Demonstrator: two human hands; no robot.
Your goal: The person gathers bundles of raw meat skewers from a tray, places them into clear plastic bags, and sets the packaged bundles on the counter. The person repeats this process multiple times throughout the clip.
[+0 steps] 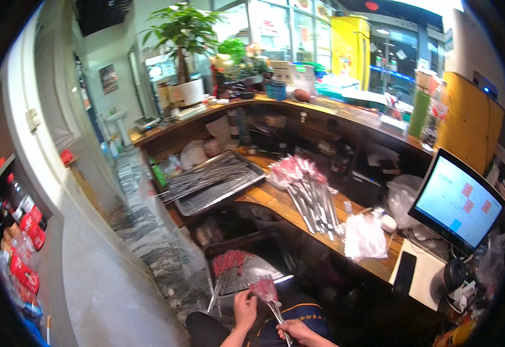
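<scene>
My right hand (296, 330) grips the bare metal ends of a small bunch of meat skewers (262, 288), whose red meat end points up and away from me. Beside that meat end is my left hand (245, 309). Its fingers are bent and the tips reach the meat's edge; whether they pinch anything is unclear. Just beyond, a dark tray (285, 243) holds more skewers of red meat (231, 262), their metal ends hanging over its near side, and a pale sheet that looks like plastic.
On the wooden counter (274, 197) lie a metal tray (246, 178) of bare skewers (217, 171), a large pile of meat skewers (300, 171) and a white plastic bag (365, 236). A lit monitor (458, 199) and a black phone (405, 272) are at right. Bottles (20, 195) fill the left shelf.
</scene>
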